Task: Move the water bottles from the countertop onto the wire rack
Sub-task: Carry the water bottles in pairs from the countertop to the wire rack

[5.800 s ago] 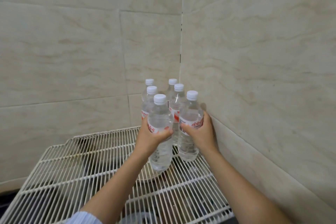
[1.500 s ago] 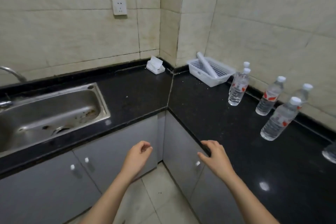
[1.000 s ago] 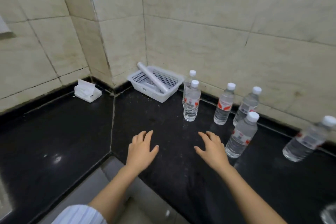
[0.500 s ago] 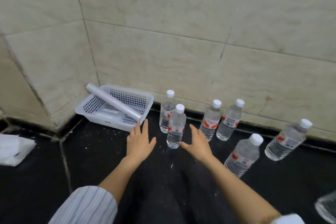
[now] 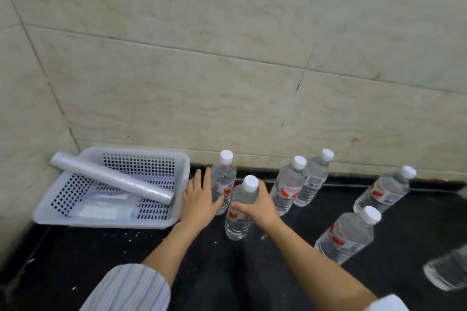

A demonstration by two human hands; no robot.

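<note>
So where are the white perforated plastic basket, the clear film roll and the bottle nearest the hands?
White perforated plastic basket (image 5: 60,218): head view, front rim.
Clear film roll (image 5: 111,179): head view, mid-length.
Bottle nearest the hands (image 5: 236,225): head view, lower body.

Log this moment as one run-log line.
phase: reach | right hand: closing on front bottle | left hand: open, at back bottle | countertop: bottles not yet lifted

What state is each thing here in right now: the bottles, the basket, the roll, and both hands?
Front bottle: upright, capped, right hand around it.
Back bottle: upright, capped, left hand beside it.
Other bottles: upright, capped, untouched on the countertop.
Basket: by the wall.
Roll: lying slanted across the basket.
Left hand: open.
Right hand: closing on the front bottle.
</note>
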